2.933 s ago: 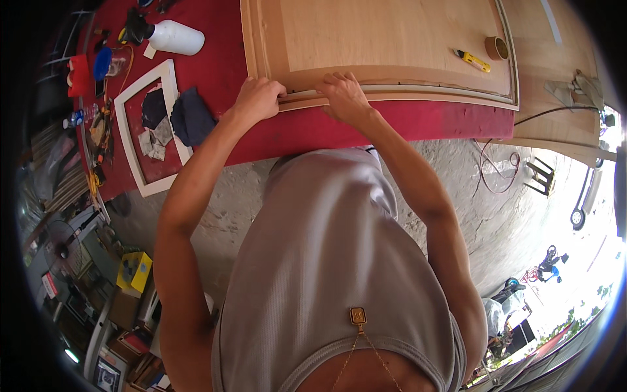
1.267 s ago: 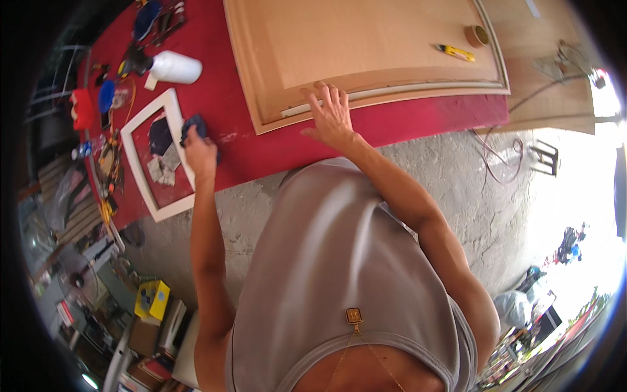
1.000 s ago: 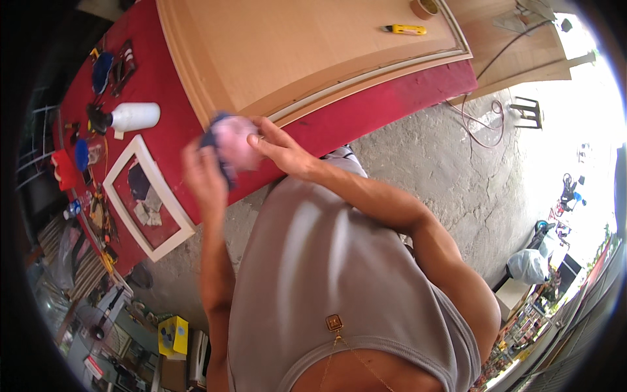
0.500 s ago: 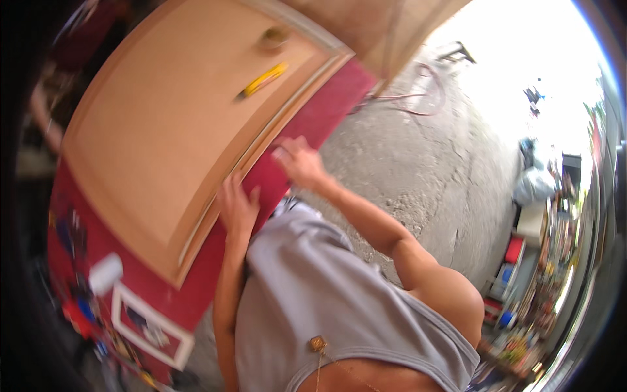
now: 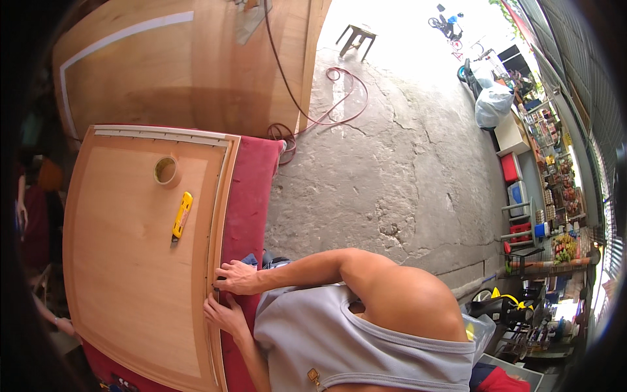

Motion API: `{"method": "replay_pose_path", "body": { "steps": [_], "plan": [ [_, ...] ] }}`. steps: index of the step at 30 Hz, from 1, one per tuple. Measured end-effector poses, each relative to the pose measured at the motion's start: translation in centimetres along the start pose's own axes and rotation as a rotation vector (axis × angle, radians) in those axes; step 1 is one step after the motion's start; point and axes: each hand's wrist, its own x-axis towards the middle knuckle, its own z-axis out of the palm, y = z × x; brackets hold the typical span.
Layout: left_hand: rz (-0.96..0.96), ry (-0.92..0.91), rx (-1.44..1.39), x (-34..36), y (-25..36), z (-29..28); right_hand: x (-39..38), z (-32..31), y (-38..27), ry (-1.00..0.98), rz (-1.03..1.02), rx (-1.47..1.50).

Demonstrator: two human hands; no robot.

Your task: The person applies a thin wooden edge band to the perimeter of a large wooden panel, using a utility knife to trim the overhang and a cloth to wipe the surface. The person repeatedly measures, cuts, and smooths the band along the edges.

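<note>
Wooden panel (image 5: 134,261) lies along the long edge of the red tabletop (image 5: 249,189); left hand (image 5: 226,315) and right hand (image 5: 240,277) touch the panel's edge, fingers bent; whether they grip, I cannot tell.

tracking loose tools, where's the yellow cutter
In the head view, left of centre, the yellow cutter lies on the wooden panel, just below the tape roll in the picture.

Hands (image 5: 238,277) at panel (image 5: 134,268) edge; cutter (image 5: 181,217) near tape roll (image 5: 168,172).

Head-worn fisheye, downward over hands (image 5: 239,277)
</note>
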Motion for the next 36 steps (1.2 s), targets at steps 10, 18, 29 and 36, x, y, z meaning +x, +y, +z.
{"method": "replay_pose_path", "body": {
  "steps": [10,18,29,36],
  "plan": [
    [-0.139,0.099,-0.346,2.6,-2.8,0.3,2.1,-4.8,1.9,0.13,0.088,-0.067],
    [-0.143,-0.095,-0.535,4.9,-3.0,-0.8,2.5,-4.5,-0.6,0.004,0.031,-0.069],
    [-0.133,-0.056,-0.48,5.0,-3.2,0.4,8.1,-5.5,-1.7,-0.606,0.044,-0.171],
    [-0.173,0.13,-0.483,4.1,-2.4,0.4,10.0,-7.1,1.1,-0.656,0.055,-0.149]
  ]
}}
